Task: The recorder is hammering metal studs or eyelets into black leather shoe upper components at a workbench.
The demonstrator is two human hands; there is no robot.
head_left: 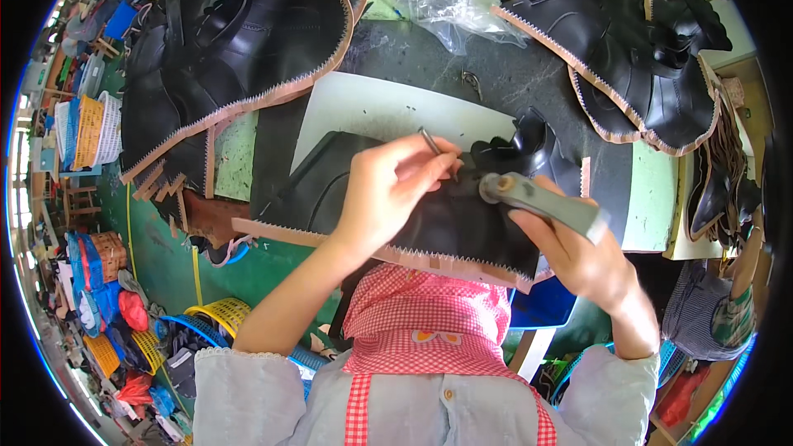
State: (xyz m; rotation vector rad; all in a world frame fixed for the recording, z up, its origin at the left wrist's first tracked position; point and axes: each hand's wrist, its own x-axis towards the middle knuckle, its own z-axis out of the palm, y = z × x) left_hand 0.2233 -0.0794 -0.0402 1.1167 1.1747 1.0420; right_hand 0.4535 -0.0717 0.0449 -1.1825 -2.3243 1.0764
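Note:
A thin metal punch (429, 141) is pinched between the thumb and fingers of my left hand (384, 190). My right hand (578, 256) is wrapped round a hammer (545, 202), its head close to the punch. Beneath both hands lies a black leather boot upper (462, 235) with a zigzag-cut, tan-backed edge along the near side. Part of the upper rests over a white board (396, 103). The punch's lower tip is hidden by my fingers, so I cannot tell whether it touches the leather.
Piled black uppers (248, 49) stand at the far left, with another pile (611, 58) at the far right. A clear plastic bag (454, 0) lies between them on the dark work mat (372, 45). Baskets (219, 314) line the left floor; another person (710, 306) is at the right.

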